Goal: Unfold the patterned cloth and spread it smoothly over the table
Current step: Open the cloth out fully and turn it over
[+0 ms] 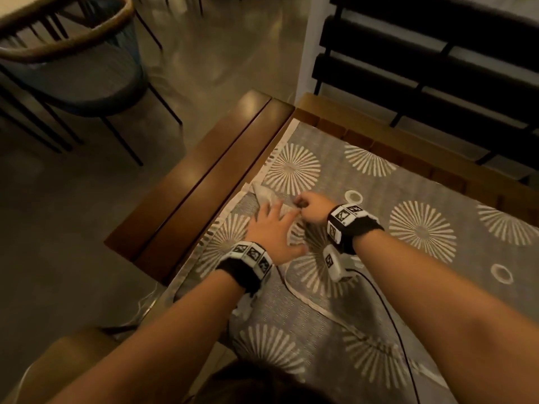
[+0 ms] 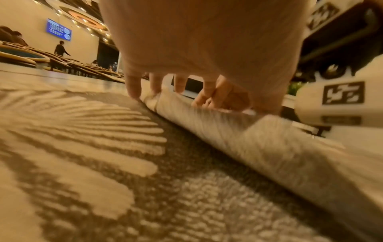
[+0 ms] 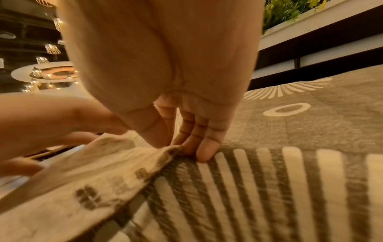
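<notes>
A grey patterned cloth (image 1: 408, 199) with cream sunbursts lies over the wooden table (image 1: 204, 176). Near its left edge a flap (image 1: 269, 196) is folded back, pale underside up. My left hand (image 1: 271, 225) lies on this flap with straight, spread fingers; in the left wrist view its fingertips (image 2: 134, 88) touch the rolled fold (image 2: 248, 134). My right hand (image 1: 309, 205) sits just right of it. Thumb and fingers of that right hand (image 3: 176, 146) pinch the flap's corner (image 3: 124, 157) down at the cloth surface. A second folded layer (image 1: 291, 330) lies near me.
The table's left strip of bare wood is uncovered by the cloth. A round-backed chair (image 1: 73, 68) stands on the floor at far left. A black slatted bench (image 1: 437, 68) runs behind the table. A black cable (image 1: 388, 316) trails from my right wrist across the cloth.
</notes>
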A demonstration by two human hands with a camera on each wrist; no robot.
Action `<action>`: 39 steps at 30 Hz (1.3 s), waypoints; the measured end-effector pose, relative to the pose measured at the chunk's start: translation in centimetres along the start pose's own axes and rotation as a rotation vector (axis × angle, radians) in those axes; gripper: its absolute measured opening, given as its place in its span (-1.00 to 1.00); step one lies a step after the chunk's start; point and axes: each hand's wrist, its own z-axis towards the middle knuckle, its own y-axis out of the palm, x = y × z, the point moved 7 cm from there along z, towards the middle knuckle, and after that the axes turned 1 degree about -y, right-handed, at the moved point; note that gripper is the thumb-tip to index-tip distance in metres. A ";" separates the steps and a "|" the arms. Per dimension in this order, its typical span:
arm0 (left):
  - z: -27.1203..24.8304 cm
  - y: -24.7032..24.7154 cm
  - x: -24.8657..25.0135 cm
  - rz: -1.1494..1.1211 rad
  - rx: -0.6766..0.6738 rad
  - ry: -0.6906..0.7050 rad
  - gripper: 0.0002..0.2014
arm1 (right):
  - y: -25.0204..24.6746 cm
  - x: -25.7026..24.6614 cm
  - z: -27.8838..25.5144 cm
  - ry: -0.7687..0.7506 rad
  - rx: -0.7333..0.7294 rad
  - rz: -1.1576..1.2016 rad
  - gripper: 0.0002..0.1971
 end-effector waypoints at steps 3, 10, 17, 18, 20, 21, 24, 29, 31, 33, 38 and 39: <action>0.7 0.7 0.5 0.124 -0.042 0.003 0.00 | -0.2 0.8 0.0 0.020 -0.011 0.089 -0.54; -1.5 -2.4 -5.6 -0.336 0.147 -0.284 -0.32 | 0.5 -0.2 -0.6 0.135 -0.220 0.268 -0.74; -5.6 -3.5 -12.5 0.035 0.137 -0.480 -0.19 | 1.7 -1.5 0.5 -0.069 -0.138 -0.091 -0.82; -4.5 -4.2 -11.0 0.070 0.227 -0.353 -0.28 | 1.6 -1.8 0.6 -0.086 -0.115 -0.131 -0.86; -2.4 -4.2 -7.5 0.041 0.247 -0.128 -0.38 | 1.2 -2.8 0.8 -0.143 -0.063 -0.211 -0.91; -1.4 -3.3 -6.5 0.014 0.175 -0.078 -0.37 | 1.0 -3.2 0.8 -0.177 -0.029 -0.247 -0.89; 0.0 0.3 -6.9 0.051 -0.094 -0.119 -0.24 | 0.2 -3.6 0.9 -0.271 0.090 -0.429 -0.61; 0.1 2.2 -8.6 0.065 -0.183 -0.153 -0.18 | 0.0 -0.8 1.2 -0.277 -0.073 -0.676 -0.25; 0.2 2.5 -8.7 0.055 -0.216 -0.151 -0.17 | 0.2 -0.2 1.1 -0.361 -0.145 -0.744 -0.27; 0.3 2.6 -8.7 0.037 -0.238 -0.144 -0.16 | 0.5 -0.3 0.7 -0.460 -0.184 -0.795 -0.31; 0.2 2.5 -8.5 0.023 -0.255 -0.150 -0.15 | 2.5 -0.9 0.7 -0.712 -0.272 -0.933 -0.25; 0.3 2.4 -8.5 0.024 -0.252 -0.154 -0.12 | 2.5 -0.8 1.3 -0.727 -0.284 -0.942 -0.23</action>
